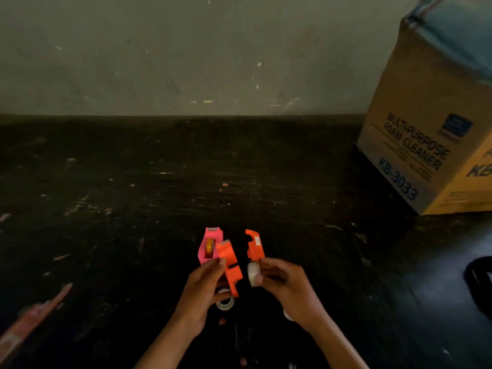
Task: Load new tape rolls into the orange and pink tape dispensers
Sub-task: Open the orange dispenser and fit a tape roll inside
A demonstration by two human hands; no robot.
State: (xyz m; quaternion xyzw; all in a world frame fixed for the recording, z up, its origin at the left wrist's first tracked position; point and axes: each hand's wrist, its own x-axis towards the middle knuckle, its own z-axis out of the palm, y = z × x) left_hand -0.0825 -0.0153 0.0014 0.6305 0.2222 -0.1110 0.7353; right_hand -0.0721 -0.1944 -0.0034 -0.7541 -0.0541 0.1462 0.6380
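Status: loading is in progress; neither dispenser appears finished. The orange plastic tape dispenser is split into two shell halves. The left hand (202, 291) has its fingers closed around the larger orange half (230, 265), which is tilted, together with the pink plastic tape dispenser (209, 246) behind it; both are held above the near-centre of the dark, scuffed work surface (159, 182). The pink dispenser carries a small yellow-orange part in its open cavity; whether a roll is seated there cannot be determined.

The right hand (282, 283) pinches the smaller orange half (255, 246) and a small white roll of tape (253, 274) between thumb and fingertips. The two orange halves are apart, with a clear gap between them.

A second clear tape roll (225, 302) lies on the surface, just below the left hand.

Remaining, as judged: seat the white roll, rejoin the orange halves, then load the pink dispenser.

A cardboard box (426, 129) stands at the far right edge.
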